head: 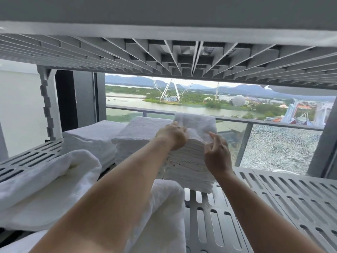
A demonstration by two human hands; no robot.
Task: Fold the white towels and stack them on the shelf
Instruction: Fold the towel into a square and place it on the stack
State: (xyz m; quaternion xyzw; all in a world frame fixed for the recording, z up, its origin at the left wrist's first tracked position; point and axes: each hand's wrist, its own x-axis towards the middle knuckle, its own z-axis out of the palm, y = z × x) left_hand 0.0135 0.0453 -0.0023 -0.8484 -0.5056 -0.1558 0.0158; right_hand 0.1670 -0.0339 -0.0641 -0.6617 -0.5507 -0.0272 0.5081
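A tall stack of folded white towels (189, 161) stands on the grey slotted shelf (284, 198), a little right of centre. My left hand (172, 135) rests on the stack's top towel (196, 121), its fingers curled over the near edge. My right hand (216, 152) is at the stack's right front, pinching the top towel's corner. Two more folded stacks, one (138, 136) in the middle and one (91, 137) at the left, stand behind my left arm.
Loosely folded thick white towels (45, 189) lie at the front left, another (164, 207) under my left forearm. The ribbed underside of the upper shelf (182, 57) hangs low overhead. A shelf post (48, 106) stands at the left. Behind is a window with a balcony railing (255, 121).
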